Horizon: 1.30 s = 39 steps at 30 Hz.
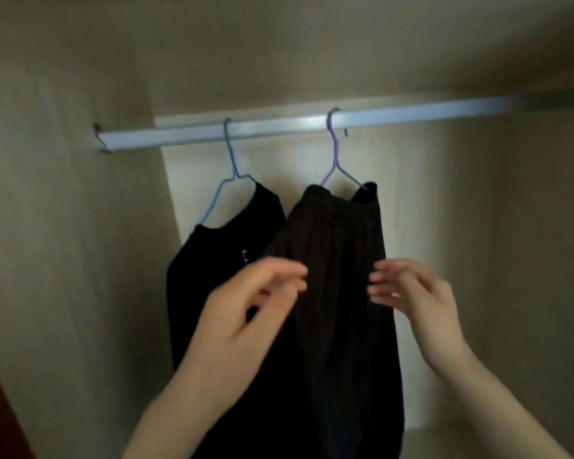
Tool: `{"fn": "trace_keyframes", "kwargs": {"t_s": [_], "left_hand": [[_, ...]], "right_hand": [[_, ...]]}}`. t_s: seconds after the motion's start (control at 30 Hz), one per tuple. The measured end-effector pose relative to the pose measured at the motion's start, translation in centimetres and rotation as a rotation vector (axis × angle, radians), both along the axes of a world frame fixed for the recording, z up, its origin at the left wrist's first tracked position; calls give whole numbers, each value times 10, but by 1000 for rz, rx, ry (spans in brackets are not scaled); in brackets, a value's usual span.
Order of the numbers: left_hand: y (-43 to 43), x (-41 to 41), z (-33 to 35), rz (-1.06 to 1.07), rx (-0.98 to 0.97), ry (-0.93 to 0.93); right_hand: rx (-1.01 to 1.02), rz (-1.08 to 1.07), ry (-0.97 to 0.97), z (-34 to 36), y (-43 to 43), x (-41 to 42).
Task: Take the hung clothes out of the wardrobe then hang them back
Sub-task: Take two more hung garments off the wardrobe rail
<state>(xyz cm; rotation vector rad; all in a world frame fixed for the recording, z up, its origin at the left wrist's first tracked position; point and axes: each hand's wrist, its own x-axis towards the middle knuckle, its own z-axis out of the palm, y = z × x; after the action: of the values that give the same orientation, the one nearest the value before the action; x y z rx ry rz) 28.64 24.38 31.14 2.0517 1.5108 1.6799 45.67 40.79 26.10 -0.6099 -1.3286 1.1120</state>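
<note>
pale wardrobe walls (63, 226) close you in, with a silver rail (279, 127) running across the far side. two dark garments hang from it: a black top (226, 246) on a blue hanger (227, 173) to the left, a dark pleated piece (338, 260) on a purple hanger (333, 150) to its right. your left hand (246, 309) and right hand (418, 303) hover near the pleated piece, fingers spread, gripping nothing. whether you're about to lift it off or have just rehung it, you can't tell from this.

Both arms reach forward, left hand (246, 303) and right hand (418, 299) raised, fingers (383, 278) loosely spread, grasping nothing.
</note>
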Motion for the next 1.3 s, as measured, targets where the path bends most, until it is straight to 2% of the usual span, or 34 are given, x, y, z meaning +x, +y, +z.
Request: {"fn": "trace_keyframes", "kwargs": {"t_s": [0.07, 0.13, 0.2, 0.27, 0.33, 0.4, 0.47, 0.53, 0.63, 0.7, 0.8, 0.97, 1.13, 1.3], "left_hand": [[21, -17, 45, 158, 150, 26], [50, -41, 83, 421, 200, 105], [81, -69, 108, 666, 84, 189], [107, -95, 117, 778, -186, 186], [122, -106, 116, 687, -378, 67], [127, -108, 115, 503, -425, -134], [127, -112, 113, 424, -434, -244], [124, -119, 112, 399, -420, -302], [122, -129, 115, 417, -357, -424], [121, -130, 121, 447, -298, -451], [115, -129, 139, 456, -216, -435], [92, -122, 155, 517, -126, -281], [61, -99, 105, 652, -75, -47], [32, -80, 25, 660, -37, 62]], "right_hand": [[67, -5, 53, 55, 18, -15], [68, -19, 68, 99, 40, -31], [4, -13, 23, 129, 62, -46], [-131, 78, -18, 147, 77, -57], [-280, 248, 2, 158, 87, -68], [-394, 385, 88, 166, 91, -78], [-462, 434, 173, 170, 94, -87], [-447, 372, 183, 170, 99, -94], [-307, 150, 54, 166, 105, -100], [-260, 106, 20, 168, 108, -101], [-207, 46, 30, 180, 113, -99], [-114, 124, 44, 198, 89, -79], [-117, 230, -28, 157, 45, -50], [-14, 84, -219, 80, 5, -8]]}}
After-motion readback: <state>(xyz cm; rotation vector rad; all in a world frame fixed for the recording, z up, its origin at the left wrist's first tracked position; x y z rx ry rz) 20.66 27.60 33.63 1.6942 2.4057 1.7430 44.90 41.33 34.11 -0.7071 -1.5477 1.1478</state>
